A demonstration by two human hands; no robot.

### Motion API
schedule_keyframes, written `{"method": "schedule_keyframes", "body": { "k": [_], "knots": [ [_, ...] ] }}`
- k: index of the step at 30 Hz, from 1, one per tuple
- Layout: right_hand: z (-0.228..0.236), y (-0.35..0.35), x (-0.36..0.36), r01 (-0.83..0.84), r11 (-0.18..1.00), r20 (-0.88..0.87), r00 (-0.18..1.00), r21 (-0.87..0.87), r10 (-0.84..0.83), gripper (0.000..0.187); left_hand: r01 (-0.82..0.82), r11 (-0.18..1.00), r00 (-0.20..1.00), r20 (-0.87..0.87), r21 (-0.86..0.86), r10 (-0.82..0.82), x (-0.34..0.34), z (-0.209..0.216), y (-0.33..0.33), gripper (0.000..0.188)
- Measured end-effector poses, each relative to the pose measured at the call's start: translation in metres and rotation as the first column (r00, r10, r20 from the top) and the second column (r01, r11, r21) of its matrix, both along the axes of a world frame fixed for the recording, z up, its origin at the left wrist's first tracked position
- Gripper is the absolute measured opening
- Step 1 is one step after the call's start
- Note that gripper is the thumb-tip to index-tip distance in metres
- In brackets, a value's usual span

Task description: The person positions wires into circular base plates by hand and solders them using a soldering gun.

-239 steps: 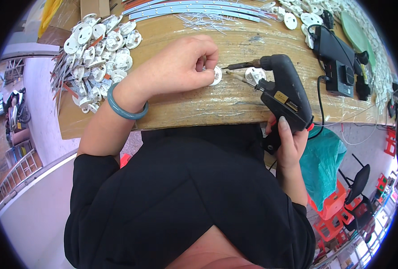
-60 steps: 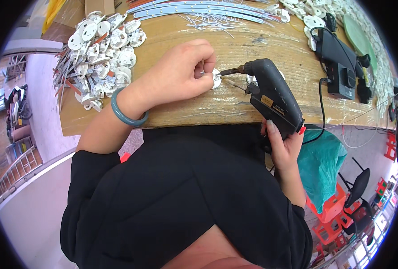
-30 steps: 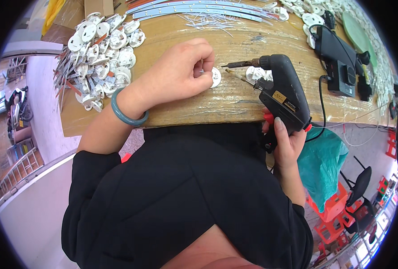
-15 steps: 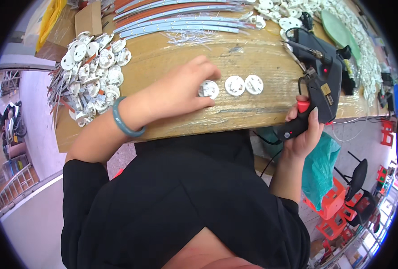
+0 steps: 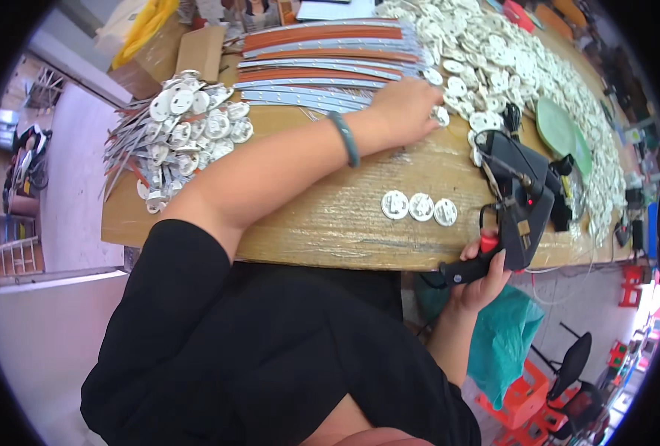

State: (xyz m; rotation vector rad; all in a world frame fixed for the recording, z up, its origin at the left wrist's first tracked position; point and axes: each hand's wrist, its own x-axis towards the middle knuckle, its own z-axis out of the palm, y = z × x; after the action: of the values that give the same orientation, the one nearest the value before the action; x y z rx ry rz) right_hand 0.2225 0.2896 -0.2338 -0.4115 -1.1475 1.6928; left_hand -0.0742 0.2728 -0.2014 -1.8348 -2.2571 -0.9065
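Observation:
My left hand (image 5: 406, 113) is stretched across the table to the right ends of the light strips. Its fingers close around a small white round cap (image 5: 440, 117), partly hidden by the fingertips. In my right hand (image 5: 483, 286) is a black soldering gun (image 5: 521, 234) with a red trigger; the fingers wrap its handle at the table's front edge. Left of the gun, three white round caps (image 5: 421, 207) lie in a row, their fittings facing up.
LED strips (image 5: 322, 52), white and orange-backed, lie at the back. Wired white caps (image 5: 189, 130) are heaped at the left, loose white caps (image 5: 486, 63) at the back right. A green plate (image 5: 554, 128) sits there too. Below the table hangs a teal bag (image 5: 505, 342) near red stools (image 5: 519, 394).
My left hand has left the row of caps and gone away from me to the strip ends. A third cap now lies uncovered in the row. My right hand still grips the soldering gun.

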Motion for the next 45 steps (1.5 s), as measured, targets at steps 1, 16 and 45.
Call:
{"method": "schedule_keyframes", "body": {
  "k": [1, 16, 45],
  "knots": [
    [-0.001, 0.000, 0.002, 0.003, 1.000, 0.001, 1.000, 0.001, -0.003, 0.040, 0.026, 0.999, 0.999, -0.034, 0.018, -0.025, 0.001, 0.001, 0.005, 0.024],
    [0.002, 0.002, -0.004, -0.007, 0.999, 0.026, 1.000, 0.033, 0.006, 0.041, 0.681, 0.685, 0.436, 0.895, -0.259, -0.096, -0.020, 0.035, -0.149, 0.015],
    [0.003, -0.001, -0.008, -0.007, 0.998, 0.057, 0.998, 0.055, 0.004, 0.037, -0.026, 0.997, 0.975, 0.219, -0.072, 0.041, -0.036, 0.017, -0.116, 0.009]
  ]
}}
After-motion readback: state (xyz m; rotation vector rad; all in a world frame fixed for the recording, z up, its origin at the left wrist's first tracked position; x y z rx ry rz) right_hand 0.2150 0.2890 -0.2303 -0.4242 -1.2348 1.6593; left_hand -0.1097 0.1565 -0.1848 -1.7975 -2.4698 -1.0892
